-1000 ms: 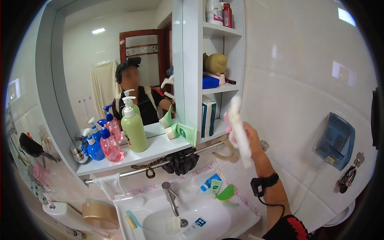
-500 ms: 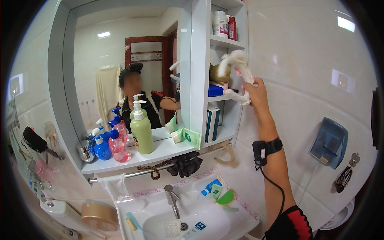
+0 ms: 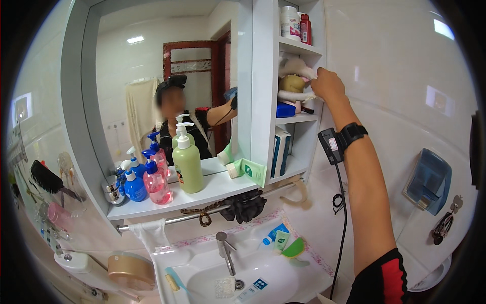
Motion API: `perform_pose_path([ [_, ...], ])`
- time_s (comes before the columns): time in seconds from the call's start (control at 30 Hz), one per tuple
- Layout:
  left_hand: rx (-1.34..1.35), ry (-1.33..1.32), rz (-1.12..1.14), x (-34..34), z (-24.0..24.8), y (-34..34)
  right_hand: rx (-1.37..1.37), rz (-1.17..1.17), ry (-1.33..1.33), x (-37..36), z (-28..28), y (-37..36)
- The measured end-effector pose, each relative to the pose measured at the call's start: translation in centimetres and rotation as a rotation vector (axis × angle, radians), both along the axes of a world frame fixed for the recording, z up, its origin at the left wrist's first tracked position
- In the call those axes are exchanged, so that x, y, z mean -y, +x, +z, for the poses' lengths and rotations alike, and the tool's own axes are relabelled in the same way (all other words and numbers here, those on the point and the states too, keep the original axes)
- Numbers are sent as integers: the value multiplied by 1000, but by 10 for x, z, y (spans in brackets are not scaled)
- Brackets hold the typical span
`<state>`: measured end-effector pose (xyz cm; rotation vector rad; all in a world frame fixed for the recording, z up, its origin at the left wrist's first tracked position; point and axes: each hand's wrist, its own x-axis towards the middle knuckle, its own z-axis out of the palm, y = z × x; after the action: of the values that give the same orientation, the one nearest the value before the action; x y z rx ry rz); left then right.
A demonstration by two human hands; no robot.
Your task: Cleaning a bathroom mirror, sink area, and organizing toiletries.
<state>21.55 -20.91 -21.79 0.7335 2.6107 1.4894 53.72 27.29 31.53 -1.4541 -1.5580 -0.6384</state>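
My right hand (image 3: 329,86) reaches up to the open shelf column beside the mirror, its fingers closed on the edge of a fluffy white headband (image 3: 297,96). The band lies partly inside the middle compartment, looped around a rounded olive-gold object (image 3: 292,84). Under it on the same shelf are a blue box (image 3: 285,110) and a small dark item that I cannot make out. A black strap with a small device and cable sits on my right wrist. My left hand is out of view.
A white bottle (image 3: 290,23) and a red bottle (image 3: 306,29) stand one shelf higher. Pump bottles, including a green one (image 3: 187,164), line the ledge below the mirror (image 3: 202,66). Beneath are a towel rail (image 3: 172,219) and a sink (image 3: 202,283) with tubes and a faucet (image 3: 226,253).
My right hand has moved the headband from in front of the shelf column into its middle compartment. The view has shifted slightly, so the cabinet sits further right.
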Motion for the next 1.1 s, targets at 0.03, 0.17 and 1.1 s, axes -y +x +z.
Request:
perform_pose_path([
  [0.03, -11, -2, 2, 0, -1, -1, 77, -30, -44, 4, 4, -5],
  [0.17, -39, -1, 17, -1, -9, -4, 252, -117, -99, -11, 10, -21],
  [1.1, -156, 67, 22, -6, -60, -19, -733, 1214, -204, 90, -302, 12],
])
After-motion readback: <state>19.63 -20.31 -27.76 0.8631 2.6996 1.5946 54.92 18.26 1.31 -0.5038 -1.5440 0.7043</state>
